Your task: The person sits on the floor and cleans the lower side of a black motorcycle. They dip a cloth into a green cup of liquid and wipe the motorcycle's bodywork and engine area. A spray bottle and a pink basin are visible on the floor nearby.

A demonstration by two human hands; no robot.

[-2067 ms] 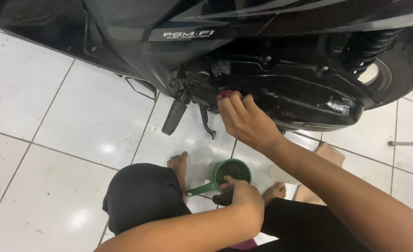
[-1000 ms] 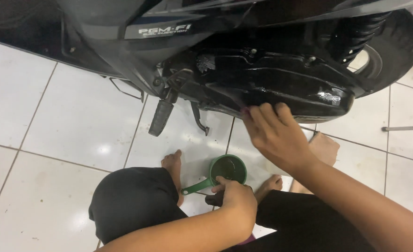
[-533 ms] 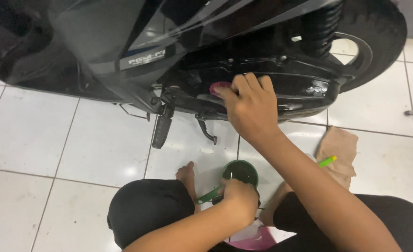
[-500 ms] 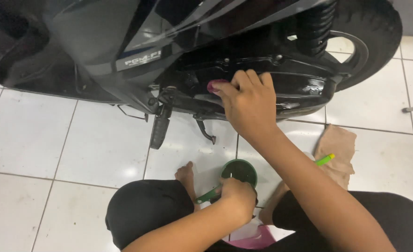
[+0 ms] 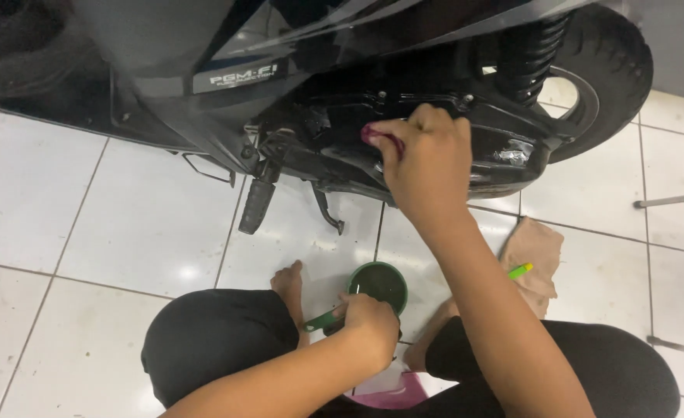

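Note:
A black scooter (image 5: 319,70) stands over the white tiled floor (image 5: 125,232), its engine case (image 5: 504,151) facing me. My right hand (image 5: 427,166) presses a small reddish cloth (image 5: 374,136) against the front part of that case, fingers closed on the cloth. Lower down, my left hand (image 5: 369,325) grips the handle of a small green scoop cup (image 5: 378,285) that rests on the floor between my feet. The cup's inside looks dark.
A folded footpeg (image 5: 255,205) and side stand (image 5: 328,213) hang below the scooter. A tan rag (image 5: 538,259) with a green-tipped tool (image 5: 520,271) lies on the floor to the right. Something pink (image 5: 392,395) sits under my legs. The rear wheel (image 5: 597,70) is at upper right.
My right hand rose from under the engine case onto its side with the reddish cloth. The view shifted right and closer. My left hand stayed on the green cup.

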